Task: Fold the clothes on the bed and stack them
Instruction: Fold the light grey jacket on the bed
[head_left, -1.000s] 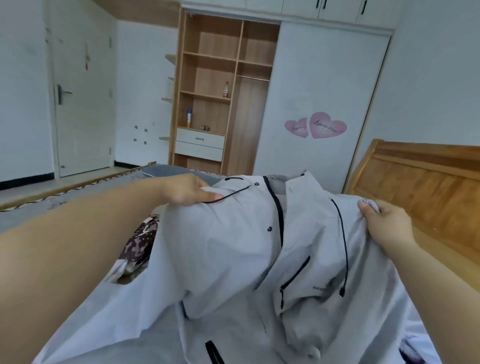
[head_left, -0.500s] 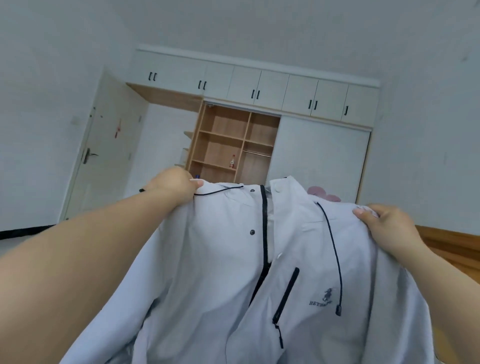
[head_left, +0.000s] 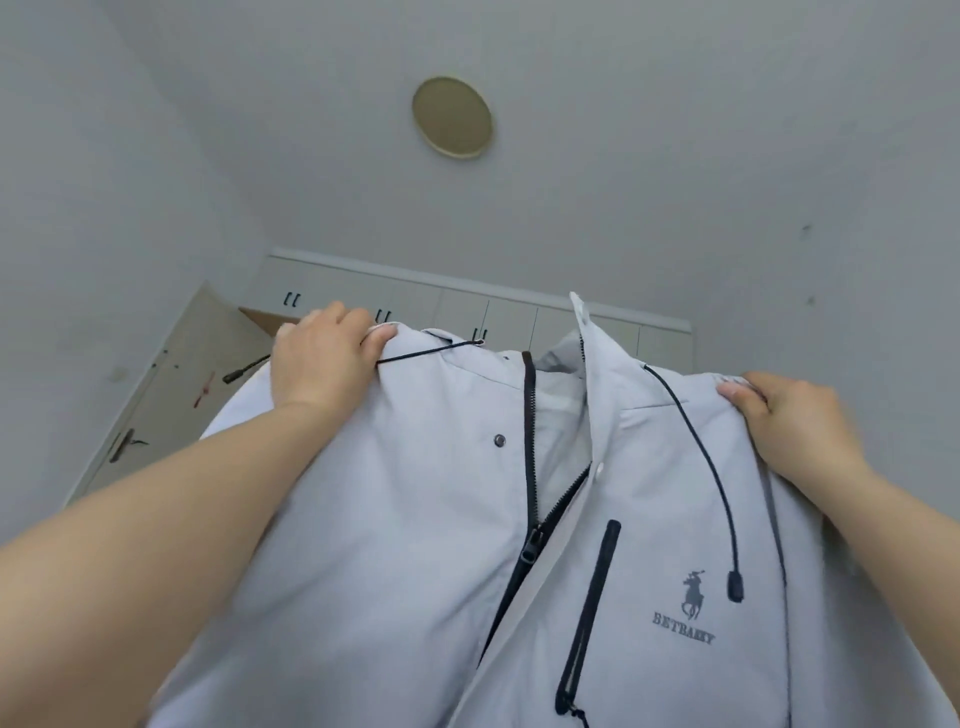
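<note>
A light grey jacket (head_left: 415, 545) with a black zip, black drawcords and a dark horse logo hangs in front of me, its front facing me and its zip partly open. My left hand (head_left: 324, 358) grips the jacket's left shoulder at the top. My right hand (head_left: 795, 421) grips the right shoulder. Both arms are raised high, and the jacket fills the lower half of the view. The bed and the other clothes are out of sight.
The view tilts up at the grey ceiling with a round lamp (head_left: 452, 117). White upper cabinets (head_left: 509, 312) run behind the jacket's collar. A door (head_left: 171, 410) with a handle stands at the left.
Both hands have lifted the jacket up off the bed and higher, and my view has tilted from the bed and wardrobe up toward the ceiling.
</note>
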